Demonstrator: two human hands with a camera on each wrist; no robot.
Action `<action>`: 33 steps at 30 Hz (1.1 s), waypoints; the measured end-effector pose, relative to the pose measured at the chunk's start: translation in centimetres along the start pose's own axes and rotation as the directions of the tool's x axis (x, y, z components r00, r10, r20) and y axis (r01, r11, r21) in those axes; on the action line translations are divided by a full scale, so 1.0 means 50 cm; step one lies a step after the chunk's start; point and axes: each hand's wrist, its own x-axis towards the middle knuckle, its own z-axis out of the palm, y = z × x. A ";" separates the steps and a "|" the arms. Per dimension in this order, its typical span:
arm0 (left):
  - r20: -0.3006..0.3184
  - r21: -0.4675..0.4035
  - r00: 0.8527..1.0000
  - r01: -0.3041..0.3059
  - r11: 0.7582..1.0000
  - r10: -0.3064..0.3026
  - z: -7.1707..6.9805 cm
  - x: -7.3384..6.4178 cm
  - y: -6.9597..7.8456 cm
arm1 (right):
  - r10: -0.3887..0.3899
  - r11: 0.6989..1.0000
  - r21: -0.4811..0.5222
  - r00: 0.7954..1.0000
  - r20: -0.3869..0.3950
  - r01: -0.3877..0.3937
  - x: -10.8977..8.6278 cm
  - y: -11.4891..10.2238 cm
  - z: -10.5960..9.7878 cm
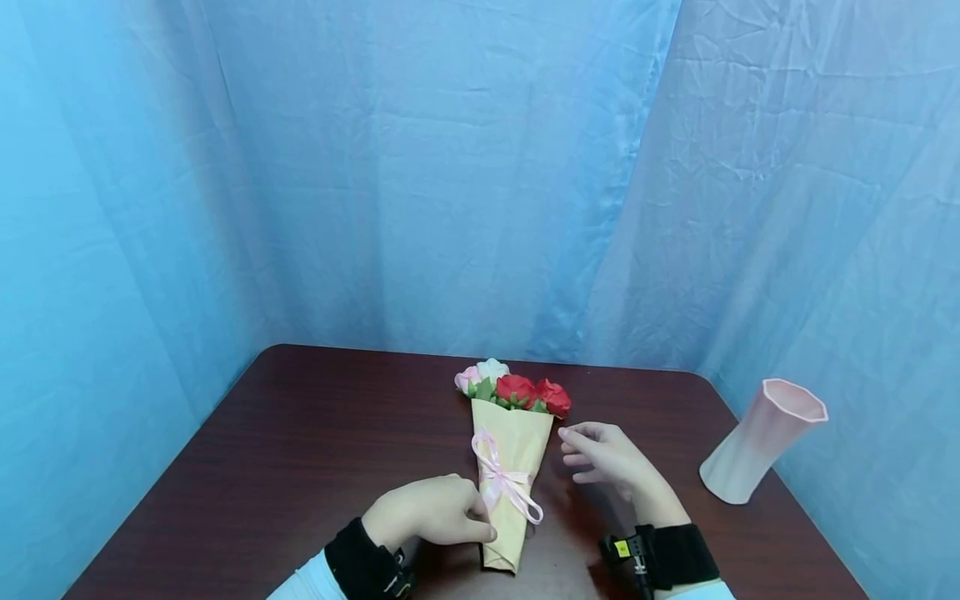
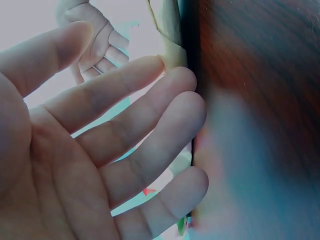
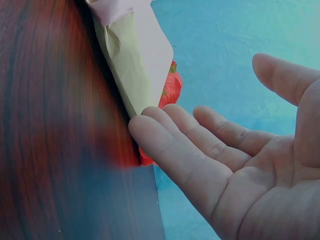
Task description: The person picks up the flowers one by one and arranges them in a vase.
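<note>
A bouquet [image 1: 516, 450] in cream wrapping paper lies on the dark table, its flower heads toward the far edge. Red roses [image 1: 528, 392] show beside a pink and a white bloom [image 1: 492, 369], and a pink ribbon bow [image 1: 501, 477] ties the middle. My left hand [image 1: 438, 510] is at the lower left side of the wrapping, fingertips right by the paper, thumb apart in the left wrist view. On the other side, my right hand [image 1: 609, 458] has its fingers gently bent near the upper right edge of the wrapping [image 3: 127, 65]. Neither hand grips the bouquet.
A pink-and-white vase [image 1: 761, 442] stands near the right edge of the table [image 1: 300, 442], leaning to the right in the head view. Blue cloth [image 1: 450, 183] hangs behind the table and along both sides.
</note>
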 end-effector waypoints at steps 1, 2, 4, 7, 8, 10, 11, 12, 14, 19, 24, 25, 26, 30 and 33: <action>0.001 -0.001 1.000 0.000 1.000 0.000 0.001 0.001 0.000 | 0.001 1.000 -0.001 1.000 -0.002 -0.001 0.000 0.000 -0.001; 0.001 0.002 1.000 -0.001 1.000 0.001 0.002 0.002 0.000 | 0.001 1.000 -0.003 1.000 -0.003 -0.001 0.000 0.000 -0.002; 0.002 0.006 1.000 -0.002 1.000 0.002 0.003 0.003 0.001 | 0.002 1.000 -0.006 1.000 -0.004 -0.002 -0.001 0.000 -0.003; 0.008 0.005 1.000 0.002 1.000 -0.002 0.003 0.002 0.002 | 0.005 1.000 -0.010 1.000 -0.005 -0.005 -0.002 -0.002 -0.004; 0.009 0.006 1.000 0.001 1.000 -0.001 0.002 0.002 0.002 | 0.007 1.000 -0.012 1.000 -0.006 -0.007 -0.003 -0.003 -0.004; 0.010 0.010 1.000 -0.003 1.000 0.003 0.000 0.001 0.003 | 0.007 1.000 -0.016 1.000 -0.008 -0.007 -0.004 -0.005 -0.005; 0.012 0.010 1.000 -0.005 1.000 0.005 -0.001 0.000 0.003 | 0.005 1.000 -0.018 1.000 -0.011 -0.005 -0.004 -0.006 -0.004; 0.012 0.011 1.000 -0.006 1.000 0.006 -0.002 -0.001 0.004 | 0.003 1.000 -0.019 1.000 -0.014 -0.003 -0.004 -0.007 -0.004; 0.013 0.010 1.000 -0.008 1.000 0.008 -0.004 -0.002 0.003 | -0.003 1.000 -0.023 1.000 -0.017 0.002 -0.004 -0.009 -0.003; 0.015 0.017 1.000 -0.023 1.000 0.023 -0.006 -0.004 0.000 | -0.017 1.000 -0.024 1.000 -0.018 0.017 -0.002 -0.010 -0.002; 0.021 -0.001 0.999 -0.035 0.999 0.035 -0.014 -0.012 -0.007 | -0.020 1.000 -0.022 1.000 -0.014 0.019 -0.004 -0.013 -0.002; 0.020 -0.007 0.999 -0.030 1.000 0.031 -0.016 -0.014 -0.008 | -0.021 1.000 -0.022 1.000 -0.014 0.021 -0.005 -0.015 -0.002; 0.018 -0.015 1.000 -0.021 1.000 0.022 -0.019 -0.016 -0.010 | -0.022 1.000 -0.021 1.000 -0.013 0.022 -0.006 -0.016 -0.003; 0.001 -0.059 1.000 0.012 0.998 -0.011 -0.030 -0.026 -0.018 | -0.030 0.999 -0.016 0.999 -0.013 0.030 -0.010 -0.022 -0.004; -0.019 -0.092 1.000 0.015 0.996 -0.017 -0.041 -0.036 -0.025 | -0.036 0.999 -0.018 0.999 -0.008 0.036 -0.014 -0.026 -0.006</action>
